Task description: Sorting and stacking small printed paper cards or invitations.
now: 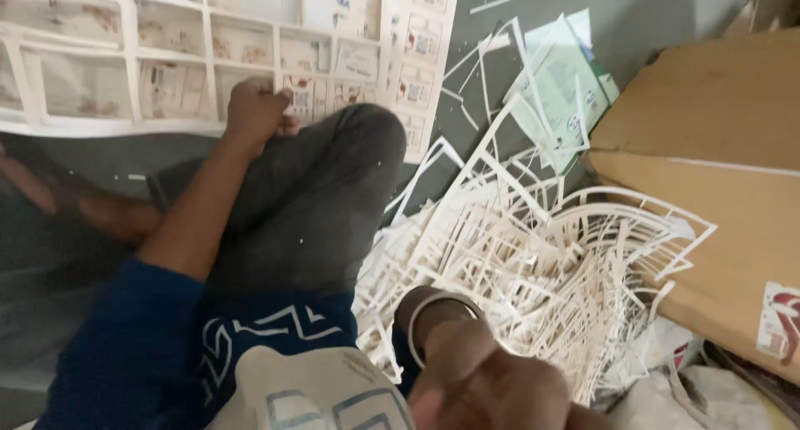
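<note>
Left hand [257,105] is at 11 o'clock, reaching over the raised knee [333,172], fingers curled shut on the near edge of the die-cut card sheet [167,63] lying flat on the floor [650,13]. Arm runs straight out from the blue sleeve [117,347], wrist bent down over the knee. Right hand [492,380] sits low at 5 o'clock, blurred and close to the lens; can't tell its fingers' state or whether it holds anything. Pile of white offcut strips [533,255] lies just beside it at 3 o'clock, brown cardboard [708,147] beyond. My read: grip nearer a sheet corner and pull low and flat, otherwise the thin webs tear.
</note>
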